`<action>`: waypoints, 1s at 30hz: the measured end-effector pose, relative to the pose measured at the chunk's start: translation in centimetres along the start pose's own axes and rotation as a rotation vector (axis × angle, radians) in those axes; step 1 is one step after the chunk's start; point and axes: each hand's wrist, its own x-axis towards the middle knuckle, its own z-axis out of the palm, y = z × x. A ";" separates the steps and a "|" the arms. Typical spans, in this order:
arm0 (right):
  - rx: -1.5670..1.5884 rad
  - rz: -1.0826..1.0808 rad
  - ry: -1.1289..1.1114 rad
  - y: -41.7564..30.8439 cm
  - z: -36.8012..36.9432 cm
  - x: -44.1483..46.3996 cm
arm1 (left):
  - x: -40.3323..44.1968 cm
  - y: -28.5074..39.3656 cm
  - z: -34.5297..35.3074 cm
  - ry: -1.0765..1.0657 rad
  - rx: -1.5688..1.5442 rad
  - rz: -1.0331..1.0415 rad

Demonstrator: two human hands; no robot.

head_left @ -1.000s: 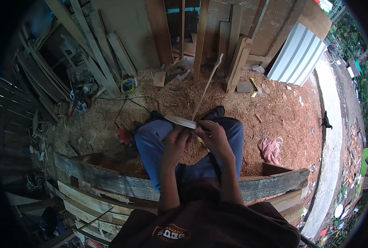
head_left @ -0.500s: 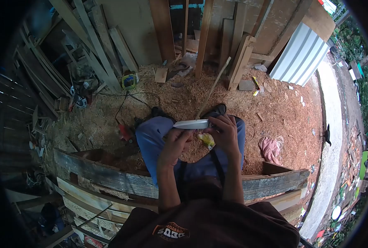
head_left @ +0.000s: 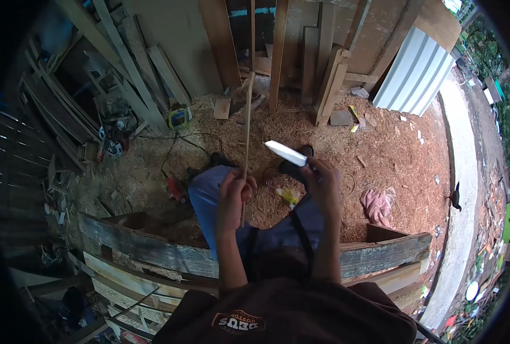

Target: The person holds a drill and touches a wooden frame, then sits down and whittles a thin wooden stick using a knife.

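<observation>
My left hand [head_left: 235, 195] is closed around a long thin wooden stick [head_left: 248, 123], which points away from me, nearly straight up in the view, with a short end below the fist. In my right hand [head_left: 323, 180] is a knife [head_left: 286, 152], gripped by its handle. Its broad pale blade points up and to the left, apart from the stick. Most of the knife handle is hidden by my fingers. Both hands are above my lap, between my knees in blue trousers.
Wood shavings [head_left: 209, 135] cover the ground. Beneath me runs a weathered plank [head_left: 151, 245]. Boards [head_left: 169, 74] lean at the wall, beside a white corrugated sheet [head_left: 413, 71]. A pink cloth [head_left: 377, 206] lies to the right; a black bird [head_left: 455, 196] stands near the pale concrete strip [head_left: 461, 143].
The stick has swung from leaning right to nearly straight ahead. The knife has come away from it to the right, its blade now tilted up and left.
</observation>
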 end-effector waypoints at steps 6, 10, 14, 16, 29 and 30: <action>0.138 -0.088 -0.108 -4.1 1.9 0.0 | -0.1 -0.4 1.2 0.016 0.121 -0.021; 0.168 -0.030 -0.199 -5.0 2.3 -0.3 | -0.4 -1.0 1.2 -0.031 0.158 -0.002; 0.136 -0.156 -0.154 -4.7 3.0 -0.1 | -0.6 -1.1 1.2 -0.035 0.270 0.012; 0.115 -0.195 -0.127 -4.8 3.1 -0.1 | -0.6 -1.1 1.2 -0.039 0.304 0.021; 0.043 -0.247 -0.025 -3.4 2.9 -0.3 | -1.5 1.0 3.3 -0.035 0.468 0.047; 0.039 -0.251 -0.019 -3.5 3.0 -0.3 | -1.6 0.9 3.1 -0.034 0.468 0.020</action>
